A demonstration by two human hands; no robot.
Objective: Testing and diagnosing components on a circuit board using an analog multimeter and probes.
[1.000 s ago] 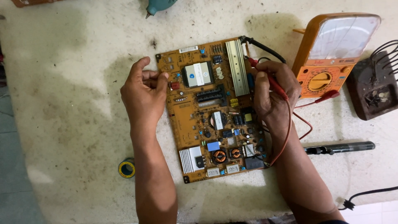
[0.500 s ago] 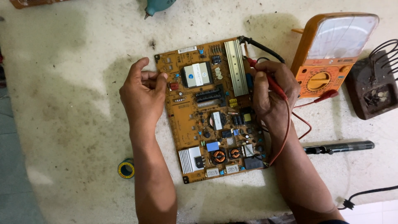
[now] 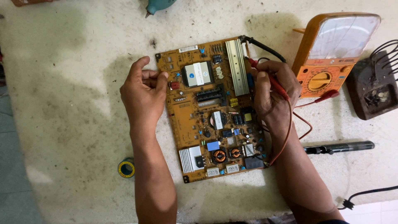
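Two hands are working over an orange circuit board (image 3: pixel 211 112) that is lying flat near the middle of a pale, stained surface (image 3: pixel 62 83), its long side running from the far edge toward the near edge. The left hand (image 3: pixel 143 93) is resting at the board's left edge, its fingers curled loosely with the tips touching the rim beside a small red part — it is steadying the board, not gripping anything. The right hand (image 3: pixel 273 93) is lying over the board's right edge, fingers closed around a red test probe (image 3: pixel 269 81) whose tip is pointing up toward a long silver heat sink (image 3: pixel 237 68); a black probe (image 3: pixel 265 47) is also passing under this hand, reaching the board's far right corner. Red lead wire (image 3: pixel 286 137) is looping down from the hand to the board's near right corner. An orange analogue meter (image 3: pixel 331 54) is standing near the far right part of the surface, just beside the right hand, and a dark brown stand with wire coils (image 3: pixel 371 89) is sitting at the right edge. A black pen-shaped tool (image 3: pixel 340 147) is lying right of the forearm — well apart from the board. One small roll of yellow tape (image 3: pixel 126 169) is sitting near the left forearm.
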